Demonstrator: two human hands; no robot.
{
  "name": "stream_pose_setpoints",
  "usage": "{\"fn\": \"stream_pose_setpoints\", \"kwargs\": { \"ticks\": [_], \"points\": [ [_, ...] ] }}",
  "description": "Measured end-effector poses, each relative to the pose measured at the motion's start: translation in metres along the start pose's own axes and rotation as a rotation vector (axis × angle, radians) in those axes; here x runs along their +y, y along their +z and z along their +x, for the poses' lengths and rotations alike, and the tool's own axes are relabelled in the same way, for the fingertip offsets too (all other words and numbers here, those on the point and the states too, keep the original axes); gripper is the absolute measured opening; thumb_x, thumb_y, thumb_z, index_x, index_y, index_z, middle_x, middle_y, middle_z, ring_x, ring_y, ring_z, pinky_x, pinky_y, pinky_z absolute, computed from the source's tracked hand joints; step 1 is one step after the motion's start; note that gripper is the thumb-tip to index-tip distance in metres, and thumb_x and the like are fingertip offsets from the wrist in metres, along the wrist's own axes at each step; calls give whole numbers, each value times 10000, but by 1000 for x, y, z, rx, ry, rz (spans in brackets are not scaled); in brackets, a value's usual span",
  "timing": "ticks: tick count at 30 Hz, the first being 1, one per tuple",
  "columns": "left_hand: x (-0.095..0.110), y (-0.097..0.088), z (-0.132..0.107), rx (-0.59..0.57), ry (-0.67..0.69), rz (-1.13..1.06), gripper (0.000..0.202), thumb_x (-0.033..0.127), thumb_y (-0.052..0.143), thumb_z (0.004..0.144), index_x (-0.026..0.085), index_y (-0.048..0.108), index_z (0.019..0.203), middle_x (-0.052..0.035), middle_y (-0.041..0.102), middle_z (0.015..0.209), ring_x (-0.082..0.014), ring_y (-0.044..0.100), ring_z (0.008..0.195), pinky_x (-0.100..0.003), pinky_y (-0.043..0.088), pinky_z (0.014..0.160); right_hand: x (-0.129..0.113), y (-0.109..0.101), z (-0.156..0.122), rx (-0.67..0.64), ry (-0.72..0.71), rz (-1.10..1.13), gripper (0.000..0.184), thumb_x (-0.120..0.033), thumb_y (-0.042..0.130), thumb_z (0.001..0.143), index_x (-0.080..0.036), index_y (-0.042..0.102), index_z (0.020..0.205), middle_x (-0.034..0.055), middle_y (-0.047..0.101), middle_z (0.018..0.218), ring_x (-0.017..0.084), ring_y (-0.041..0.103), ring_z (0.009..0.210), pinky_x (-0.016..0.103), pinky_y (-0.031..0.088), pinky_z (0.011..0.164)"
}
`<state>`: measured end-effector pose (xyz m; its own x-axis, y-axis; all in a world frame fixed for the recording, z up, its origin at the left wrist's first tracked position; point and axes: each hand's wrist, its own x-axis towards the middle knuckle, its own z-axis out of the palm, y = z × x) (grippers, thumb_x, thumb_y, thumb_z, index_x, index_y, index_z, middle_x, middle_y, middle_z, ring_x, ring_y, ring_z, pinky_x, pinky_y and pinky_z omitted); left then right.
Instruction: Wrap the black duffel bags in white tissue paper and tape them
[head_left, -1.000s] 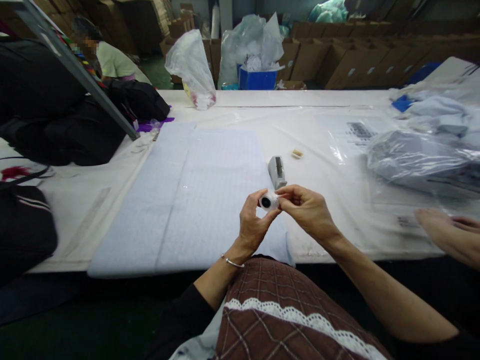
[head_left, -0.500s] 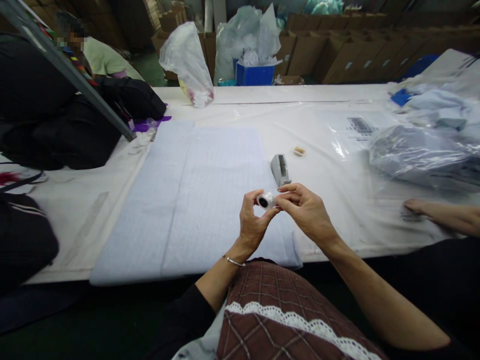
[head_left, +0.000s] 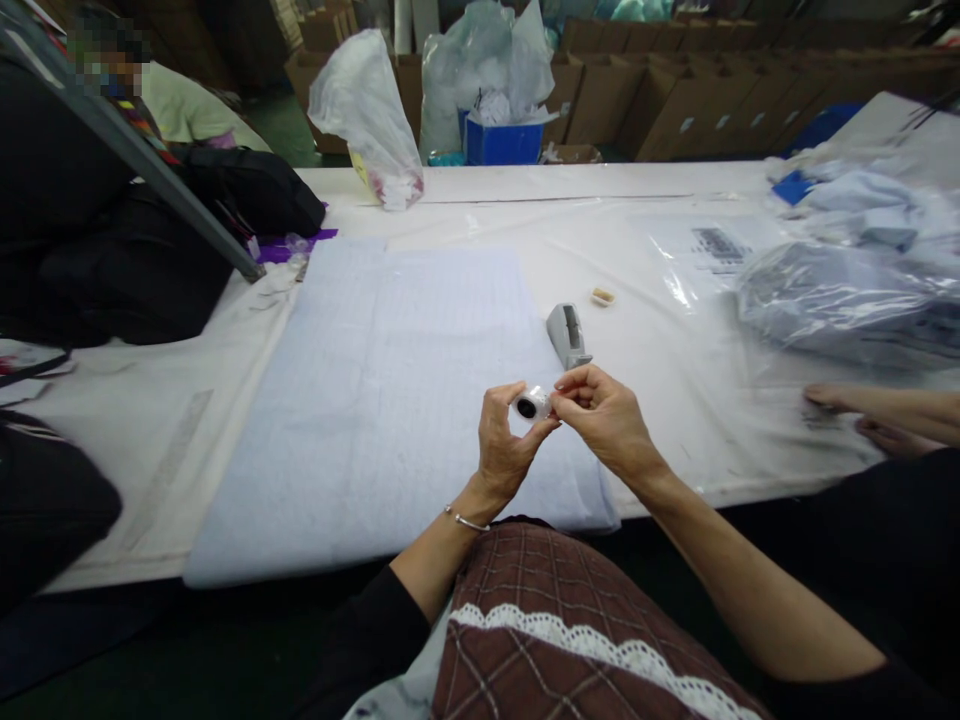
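Note:
Between the thumb and fingers of my left hand (head_left: pixel 504 440) is a small roll of clear tape (head_left: pixel 531 403), its dark round core hole facing me. The fingertips of my right hand (head_left: pixel 600 408) are pinched together at the roll's right edge; whether they grip the tape's end is too small to tell. Just beyond my hands a grey tape dispenser (head_left: pixel 567 335) stands on the table, its middle slot showing no roll. Under my left hand lies a pale blue-white sheet (head_left: pixel 375 400), spread flat on the table.
A small yellowish piece (head_left: pixel 602 297) lies past the dispenser. Clear plastic-wrapped goods (head_left: pixel 847 300) sit at the right, near a co-worker's hands (head_left: pixel 840 398). Black bags (head_left: pixel 135 265) and a slanted metal post (head_left: pixel 142 135) stand left. A plastic bag (head_left: pixel 375 120) stands at the far edge.
My view has shifted slightly. My hands stay on the tape roll with little movement. A second hand of the co-worker has come into sight at the right.

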<state>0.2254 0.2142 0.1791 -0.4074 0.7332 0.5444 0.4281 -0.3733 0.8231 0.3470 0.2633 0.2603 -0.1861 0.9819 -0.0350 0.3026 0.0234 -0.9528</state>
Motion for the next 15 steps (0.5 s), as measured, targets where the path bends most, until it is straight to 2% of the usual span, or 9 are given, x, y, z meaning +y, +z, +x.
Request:
{"fn": "stream_pose_setpoints", "kwargs": {
  "ticks": [3, 7, 11, 15],
  "points": [
    [-3, -2, 0, -37, -147, -109, 524, 414, 830, 765, 217, 568, 1174, -49, 630, 1067, -192, 628, 976, -373, 530, 870, 0, 7, -1, 70, -17, 0, 206, -297, 732, 701, -220, 570, 804, -21, 657, 672, 135, 618, 586, 249, 477, 539],
    [-10, -5, 5, -51, -301, -223, 542, 407, 847, 738, 217, 569, 1163, -45, 625, 1075, -187, 623, 976, -376, 519, 895, -5, 10, -2, -42, 63, 103, 326, -383, 763, 733, -201, 607, 954, 17, 726, 773, 169, 685, 707, 295, 543, 688],
    [-14, -8, 11, -41, -282, -215, 531, 400, 855, 730, 219, 574, 1142, -42, 608, 1069, -188, 608, 985, -373, 524, 889, -7, 11, 0, -74, 133, 170, 472, -449, 821, 694, -180, 635, 1034, 42, 748, 860, 179, 696, 770, 311, 550, 741],
    [-18, -9, 10, -45, -245, -245, 531, 396, 848, 740, 230, 563, 1155, -38, 583, 1079, -176, 609, 975, -355, 549, 868, -4, 14, 4, -73, 162, 174, 483, -459, 851, 657, -167, 668, 995, 41, 741, 820, 176, 688, 749, 307, 546, 724]
  ]
}}
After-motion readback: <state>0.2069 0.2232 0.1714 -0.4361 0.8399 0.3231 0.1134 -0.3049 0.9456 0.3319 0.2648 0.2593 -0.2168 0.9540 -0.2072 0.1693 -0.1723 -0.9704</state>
